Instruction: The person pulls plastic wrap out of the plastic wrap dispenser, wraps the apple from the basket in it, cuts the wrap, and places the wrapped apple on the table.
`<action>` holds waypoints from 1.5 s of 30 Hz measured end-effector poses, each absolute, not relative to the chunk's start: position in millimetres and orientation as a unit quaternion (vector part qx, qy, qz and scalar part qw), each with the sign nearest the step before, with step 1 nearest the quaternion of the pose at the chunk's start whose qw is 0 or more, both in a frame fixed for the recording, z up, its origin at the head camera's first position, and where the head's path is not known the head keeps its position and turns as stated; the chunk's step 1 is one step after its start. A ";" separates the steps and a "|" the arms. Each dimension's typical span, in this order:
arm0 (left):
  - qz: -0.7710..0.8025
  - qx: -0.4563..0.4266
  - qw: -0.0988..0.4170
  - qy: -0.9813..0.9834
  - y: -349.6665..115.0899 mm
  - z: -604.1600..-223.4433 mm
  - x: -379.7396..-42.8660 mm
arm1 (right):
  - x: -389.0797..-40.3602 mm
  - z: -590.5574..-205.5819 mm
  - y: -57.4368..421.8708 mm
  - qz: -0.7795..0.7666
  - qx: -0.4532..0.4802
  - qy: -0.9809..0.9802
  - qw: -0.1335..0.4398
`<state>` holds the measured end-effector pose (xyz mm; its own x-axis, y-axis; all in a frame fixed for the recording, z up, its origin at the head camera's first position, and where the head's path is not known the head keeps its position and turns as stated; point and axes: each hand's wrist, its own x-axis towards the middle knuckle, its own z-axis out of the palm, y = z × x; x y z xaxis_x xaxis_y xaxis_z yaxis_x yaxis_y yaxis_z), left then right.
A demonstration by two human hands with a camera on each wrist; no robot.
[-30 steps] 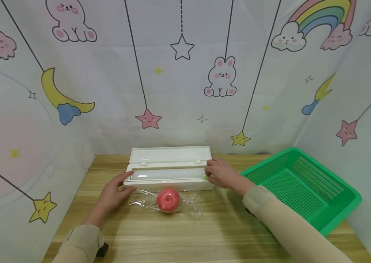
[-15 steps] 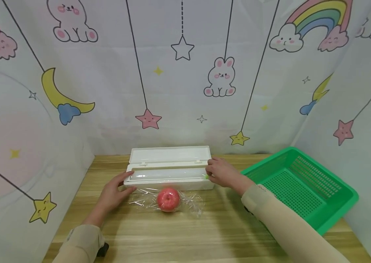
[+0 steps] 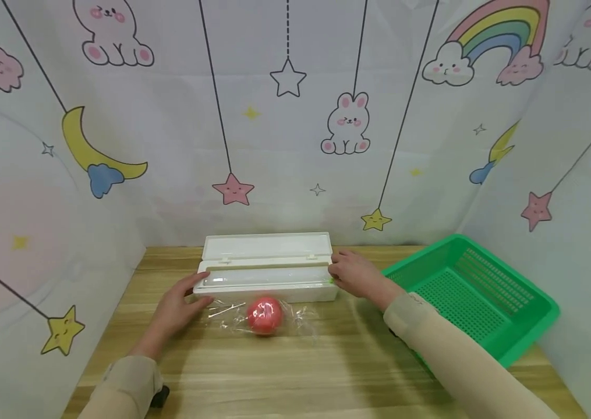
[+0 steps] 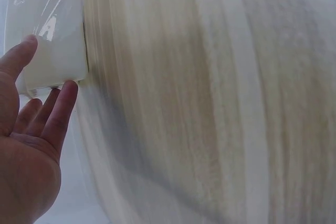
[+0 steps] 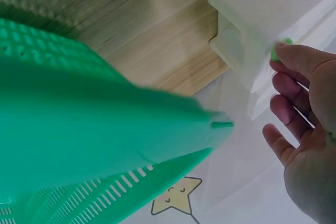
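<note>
A white cling film dispenser [image 3: 269,293] lies at the back of the table, its lid [image 3: 268,245] raised and a roll of film [image 3: 266,276] inside. My left hand [image 3: 176,308] holds its left end, thumb on the front face and fingers at the end, as the left wrist view shows. With thumb and forefinger my right hand [image 3: 355,274] pinches a small green slide cutter [image 5: 282,49] near the right end; the other fingers are loosely bent. Clear cling film [image 3: 227,314] spreads in front of the dispenser over a red apple [image 3: 264,316].
On the right a green plastic basket [image 3: 526,308] stands beside my right forearm, its rim close to that wrist. A printed cloth backdrop [image 3: 274,139] rises behind the wooden table [image 3: 274,372] and along both sides.
My right hand has slid the green cutter slightly rightward toward the dispenser's end. The apple has tipped, its stem hollow no longer showing. My left hand stays put; the head view has shifted slightly.
</note>
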<state>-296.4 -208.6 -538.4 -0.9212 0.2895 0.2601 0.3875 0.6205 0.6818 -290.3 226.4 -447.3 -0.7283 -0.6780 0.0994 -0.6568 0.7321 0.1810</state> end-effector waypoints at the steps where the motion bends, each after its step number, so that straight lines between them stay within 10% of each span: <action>1: -0.392 -0.187 0.060 -0.899 -209.7 -537.6 -295.9 | -291.2 -448.3 226.1 -0.068 0.360 -0.927 0.079; 31: -0.366 -0.222 -0.004 -0.904 -226.1 -513.2 -298.5 | -264.2 -439.0 179.4 -0.004 0.364 -0.927 0.094; 45: -0.205 -0.339 0.209 -0.894 -179.8 -504.4 -248.8 | -234.4 -496.3 121.2 0.065 0.407 -0.905 0.108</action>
